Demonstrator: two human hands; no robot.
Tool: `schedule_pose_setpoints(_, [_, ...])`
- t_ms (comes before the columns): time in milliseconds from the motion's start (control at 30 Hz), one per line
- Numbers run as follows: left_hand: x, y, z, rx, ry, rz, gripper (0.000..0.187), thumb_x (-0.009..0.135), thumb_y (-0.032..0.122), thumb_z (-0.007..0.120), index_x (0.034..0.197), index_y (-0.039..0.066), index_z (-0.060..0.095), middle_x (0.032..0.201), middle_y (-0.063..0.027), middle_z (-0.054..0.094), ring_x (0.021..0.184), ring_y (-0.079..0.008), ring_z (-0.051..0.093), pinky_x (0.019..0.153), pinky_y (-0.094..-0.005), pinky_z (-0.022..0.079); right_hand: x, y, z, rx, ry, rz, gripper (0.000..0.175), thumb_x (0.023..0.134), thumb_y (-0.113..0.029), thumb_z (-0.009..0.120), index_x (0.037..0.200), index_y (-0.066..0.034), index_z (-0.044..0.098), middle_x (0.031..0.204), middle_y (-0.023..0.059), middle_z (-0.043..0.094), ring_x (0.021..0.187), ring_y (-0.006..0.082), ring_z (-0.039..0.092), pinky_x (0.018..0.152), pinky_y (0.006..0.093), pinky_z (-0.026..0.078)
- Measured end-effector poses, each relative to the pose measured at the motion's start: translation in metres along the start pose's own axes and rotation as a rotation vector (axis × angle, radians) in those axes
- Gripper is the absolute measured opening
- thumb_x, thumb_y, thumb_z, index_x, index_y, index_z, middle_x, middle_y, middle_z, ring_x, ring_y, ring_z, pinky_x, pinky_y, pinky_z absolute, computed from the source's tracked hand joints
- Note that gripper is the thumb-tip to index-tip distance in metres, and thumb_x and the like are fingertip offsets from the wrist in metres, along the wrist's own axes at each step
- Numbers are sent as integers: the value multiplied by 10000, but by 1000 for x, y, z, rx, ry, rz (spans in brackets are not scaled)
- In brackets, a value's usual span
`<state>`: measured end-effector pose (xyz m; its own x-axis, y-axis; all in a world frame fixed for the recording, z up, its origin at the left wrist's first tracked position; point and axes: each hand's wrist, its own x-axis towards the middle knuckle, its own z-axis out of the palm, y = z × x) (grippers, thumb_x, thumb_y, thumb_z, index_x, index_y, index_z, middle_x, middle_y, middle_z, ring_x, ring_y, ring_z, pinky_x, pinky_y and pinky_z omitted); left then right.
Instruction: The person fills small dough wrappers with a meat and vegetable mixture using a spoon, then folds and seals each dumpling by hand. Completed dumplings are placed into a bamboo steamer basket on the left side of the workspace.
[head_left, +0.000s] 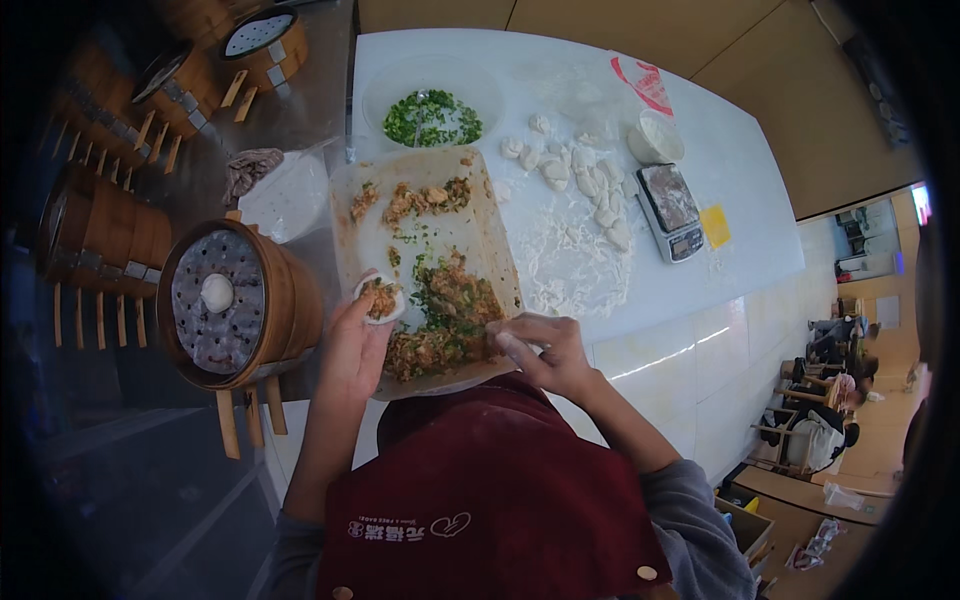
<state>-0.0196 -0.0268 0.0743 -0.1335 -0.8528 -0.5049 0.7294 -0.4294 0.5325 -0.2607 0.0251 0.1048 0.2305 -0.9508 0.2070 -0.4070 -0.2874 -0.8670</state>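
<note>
My left hand (355, 345) holds a round dough wrapper (388, 309) with meat filling (379, 298) heaped in its middle, above the left side of the filling tray. My right hand (544, 349) is at the tray's near right edge, fingers bent together; whether they pinch a tool or some filling is hidden. The plastic tray (499, 225) holds minced filling with chopped greens (457, 307), thickest at the near right. Left of my left hand, one white bun (217, 293) sits on the perforated liner of a bamboo steamer (289, 307).
Behind the tray stands a bowl (487, 82) of chopped green onion. Dough pieces (585, 172) lie on the floured white table (720, 150), beside a digital scale (670, 206), a flour bowl (655, 137) and a yellow scraper (715, 226). Stacked bamboo steamers (112, 240) fill the left. People sit far right.
</note>
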Motion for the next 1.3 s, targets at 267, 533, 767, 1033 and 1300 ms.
schedule_pose_setpoints(267, [-17, 1, 22, 164, -94, -24, 358, 944, 62, 506, 1285, -22, 437, 1189, -131, 520, 1118, -204, 512, 996, -366, 413, 14, -27, -27, -204, 82, 24, 149, 776, -165, 741, 777, -26, 688, 760, 95, 647, 676, 213, 611, 644, 318, 486])
schedule_pose_setpoints(533, [-35, -3, 54, 119, -261, -89, 431, 966, 98, 491, 1355, -16, 345, 1237, -137, 489, 1160, -214, 496, 1016, -371, 406, 34, -39, 25, 318, 150, 385, 112, 777, -60, 752, 814, -8, 660, 760, 24, 586, 626, 53, 537, 562, 198, 435])
schedule_pose_setpoints(767, [-40, -3, 53, 23, -328, -60, 433, 966, 92, 487, 1361, -2, 337, 1248, -129, 481, 1168, -208, 495, 1019, -361, 410, 38, -40, 18, 181, 108, 110, 172, 749, -7, 753, 867, 10, 629, 798, 30, 582, 687, 77, 550, 586, 221, 450])
schedule_pose_setpoints(1033, [-44, -4, 52, 51, -376, -128, 417, 957, 65, 492, 1356, 45, 374, 1209, -90, 511, 1108, -155, 529, 965, -314, 458, 41, -43, 6, 315, 72, 136, 133, 764, 40, 723, 880, -4, 675, 925, 57, 568, 671, 70, 576, 574, 199, 475])
schedule_pose_setpoints(1300, [-46, 0, 56, 156, -380, -162, 427, 953, 53, 481, 1363, 30, 363, 1198, -102, 512, 1059, -157, 562, 922, -315, 498, 45, -50, -2, 266, 23, 166, 121, 765, 35, 722, 872, -1, 677, 896, 51, 560, 704, 89, 582, 554, 195, 497])
